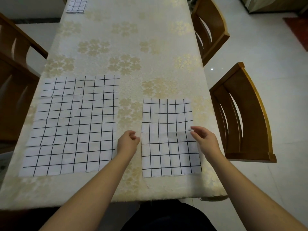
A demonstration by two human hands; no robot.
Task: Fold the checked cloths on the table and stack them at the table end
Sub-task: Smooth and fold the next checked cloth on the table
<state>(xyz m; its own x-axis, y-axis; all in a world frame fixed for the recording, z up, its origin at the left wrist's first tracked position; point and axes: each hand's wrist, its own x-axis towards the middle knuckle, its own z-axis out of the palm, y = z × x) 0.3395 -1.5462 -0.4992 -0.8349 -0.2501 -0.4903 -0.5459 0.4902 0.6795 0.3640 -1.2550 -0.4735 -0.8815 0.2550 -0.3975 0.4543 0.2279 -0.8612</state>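
A large white cloth with a black check [73,125] lies spread flat on the near left of the table. To its right lies a narrower checked cloth [168,147], folded to a long strip, with a fold edge across its middle. My right hand [205,139] is over that cloth's right side, fingers pinched at the fold edge. Just off the strip's left edge, my left hand [128,142] hovers with curled fingers and nothing in it. A small folded checked cloth [77,5] rests at the far left end of the table.
The table [133,47] wears a cream cloth with gold flowers. Wooden chairs stand on the right [246,117], further back on the right [210,29], and on the left [15,77]. Pale tiled floor lies beyond.
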